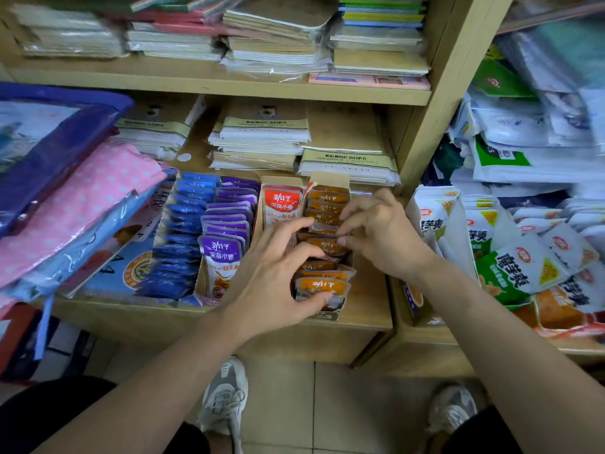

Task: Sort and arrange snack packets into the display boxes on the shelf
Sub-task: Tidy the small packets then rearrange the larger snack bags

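Glossy, flat orange packets stand in a row inside a narrow cardboard box on the wooden shelf. The left hand has its grip round the front bunch; the right hand pinches a crinkled one mid-row.

A single wide-angle camera sat on the person's head and looked forward and steeply down at the shelf, close enough that both forearms reached it from the bottom edge. The display boxes of orange packets lay near the centre. Stacked notebooks filled the top, the tiled floor and shoes the bottom. Straight lines bowed towards the edges.
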### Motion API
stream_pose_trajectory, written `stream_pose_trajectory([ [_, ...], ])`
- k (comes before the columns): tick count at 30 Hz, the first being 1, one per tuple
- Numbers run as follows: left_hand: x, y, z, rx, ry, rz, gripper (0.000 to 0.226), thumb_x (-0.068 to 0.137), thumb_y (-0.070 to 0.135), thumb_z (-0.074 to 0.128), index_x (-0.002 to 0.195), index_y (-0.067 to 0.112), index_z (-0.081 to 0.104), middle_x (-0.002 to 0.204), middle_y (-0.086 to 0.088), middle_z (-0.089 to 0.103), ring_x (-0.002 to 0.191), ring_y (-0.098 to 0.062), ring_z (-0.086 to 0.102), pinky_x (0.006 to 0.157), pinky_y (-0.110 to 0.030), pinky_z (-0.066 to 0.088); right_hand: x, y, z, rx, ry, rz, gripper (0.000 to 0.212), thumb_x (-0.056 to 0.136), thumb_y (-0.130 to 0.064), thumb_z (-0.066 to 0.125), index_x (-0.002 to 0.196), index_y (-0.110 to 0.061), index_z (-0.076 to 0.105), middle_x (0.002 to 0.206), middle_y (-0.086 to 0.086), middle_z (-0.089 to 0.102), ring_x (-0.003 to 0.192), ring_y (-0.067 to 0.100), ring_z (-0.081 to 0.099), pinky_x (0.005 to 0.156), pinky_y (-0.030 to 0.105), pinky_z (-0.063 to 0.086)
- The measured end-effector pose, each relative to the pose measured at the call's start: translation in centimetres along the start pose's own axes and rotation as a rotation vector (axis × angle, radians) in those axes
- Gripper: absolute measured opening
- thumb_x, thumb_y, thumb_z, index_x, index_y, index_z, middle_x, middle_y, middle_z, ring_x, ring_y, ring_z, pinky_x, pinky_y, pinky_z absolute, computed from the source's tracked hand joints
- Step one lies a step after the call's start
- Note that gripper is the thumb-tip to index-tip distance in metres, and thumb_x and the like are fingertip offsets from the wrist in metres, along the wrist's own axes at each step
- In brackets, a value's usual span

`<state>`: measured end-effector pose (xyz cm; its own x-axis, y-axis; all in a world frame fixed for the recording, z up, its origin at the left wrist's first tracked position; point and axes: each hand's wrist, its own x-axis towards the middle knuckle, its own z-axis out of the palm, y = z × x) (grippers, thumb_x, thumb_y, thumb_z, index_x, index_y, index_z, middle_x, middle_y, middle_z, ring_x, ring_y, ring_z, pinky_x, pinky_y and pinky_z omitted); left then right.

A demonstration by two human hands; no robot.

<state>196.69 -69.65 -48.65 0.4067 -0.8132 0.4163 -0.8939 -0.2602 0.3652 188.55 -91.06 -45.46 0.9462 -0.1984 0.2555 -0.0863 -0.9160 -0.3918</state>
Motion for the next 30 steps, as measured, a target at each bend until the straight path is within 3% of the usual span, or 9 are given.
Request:
stream_pose_trajectory([
  [4,-0.3,0.1,0.0,-0.006,-0.010,-0.018,0.062,0.076,0.062,0.074,0.124,0.027,0.055,0.157,0.005,0.039,0.138,-0.015,0.044,0.109,-0.041,0.039,-0.8,-0.2,-1.3,0.184,-0.054,-0.013,0.009,0.086,-0.019,0.077,0.094,-0.020,0.080,0.093,-0.006,0.076,0.089,0.006,0.066,0.082,0.033,0.055],
  [7,-0.2,0.3,0.0,-0.050,-0.009,-0.092,0.079,0.074,0.062,0.078,0.134,0.027,0.042,0.150,0.008,0.049,0.126,-0.003,0.050,0.108,-0.034,0.043,-0.8,0.0,-1.7,0.230,-0.091,-0.019,0.007,0.086,-0.019,0.076,0.093,-0.020,0.079,0.091,-0.009,0.075,0.086,0.003,0.068,0.079,0.029,0.057],
  [10,0.8,0.2,-0.2,-0.038,-0.054,-0.118,0.097,0.072,0.066,0.076,0.149,0.029,0.029,0.146,0.009,0.050,0.129,-0.006,0.047,0.106,-0.032,0.041,-0.4,0.3,-1.2,0.207,-0.131,-0.002,0.004,0.088,-0.019,0.075,0.092,-0.020,0.077,0.089,-0.009,0.073,0.085,0.004,0.067,0.078,0.030,0.058],
  [14,2.3,-0.3,-0.4,0.056,-0.128,-0.101,0.087,0.069,0.077,0.062,0.140,0.029,0.045,0.139,0.008,0.052,0.127,-0.010,0.044,0.099,-0.035,0.043,0.3,0.3,-1.0,0.228,-0.148,0.036,0.006,0.086,-0.020,0.077,0.091,-0.023,0.078,0.087,-0.012,0.072,0.083,0.003,0.065,0.074,0.021,0.051],
  [18,2.4,-0.2,0.3,0.085,-0.105,-0.070,0.077,0.073,0.077,0.055,0.130,0.026,0.055,0.126,0.006,0.061,0.124,-0.011,0.046,0.099,-0.039,0.044,1.2,0.3,-0.7,0.321,-0.106,0.111,0.019,0.091,-0.021,0.072,0.109,-0.017,0.075,0.095,-0.007,0.073,0.085,-0.003,0.065,0.073,0.008,0.048],
  [20,2.4,-0.4,0.4,0.090,-0.091,-0.059,0.076,0.074,0.078,0.053,0.129,0.026,0.056,0.126,0.007,0.061,0.124,-0.010,0.045,0.100,-0.038,0.041,2.0,0.6,-0.4,0.158,0.070,0.103,0.028,0.088,-0.020,0.076,0.116,-0.017,0.073,0.094,-0.005,0.068,0.080,0.001,0.059,0.073,0.013,0.046],
  [22,2.5,-0.6,0.5,0.073,-0.095,-0.064,0.076,0.073,0.078,0.054,0.130,0.028,0.055,0.126,0.008,0.058,0.125,-0.009,0.044,0.101,-0.033,0.037,3.0,0.9,0.1,-0.018,0.141,0.063,0.035,0.082,-0.021,0.081,0.115,-0.016,0.073,0.101,0.001,0.062,0.091,0.014,0.055,0.080,0.027,0.048],
  [25,2.4,-0.8,0.7,0.063,-0.107,-0.067,0.076,0.073,0.079,0.056,0.131,0.030,0.054,0.129,0.010,0.056,0.126,-0.007,0.043,0.100,-0.028,0.033,4.3,1.2,0.7,-0.175,0.066,0.070,0.039,0.077,-0.028,0.085,0.113,-0.016,0.074,0.112,0.007,0.055,0.109,0.025,0.049,0.089,0.036,0.046],
  [30,2.1,-1.2,1.0,0.047,-0.079,-0.056,0.077,0.075,0.079,0.057,0.133,0.029,0.053,0.132,0.009,0.056,0.128,-0.008,0.044,0.104,-0.034,0.038,5.2,1.0,1.2,-0.256,0.025,0.074,0.028,0.081,-0.035,0.080,0.104,-0.019,0.078,0.109,0.004,0.051,0.109,0.024,0.043,0.086,0.035,0.044],
])
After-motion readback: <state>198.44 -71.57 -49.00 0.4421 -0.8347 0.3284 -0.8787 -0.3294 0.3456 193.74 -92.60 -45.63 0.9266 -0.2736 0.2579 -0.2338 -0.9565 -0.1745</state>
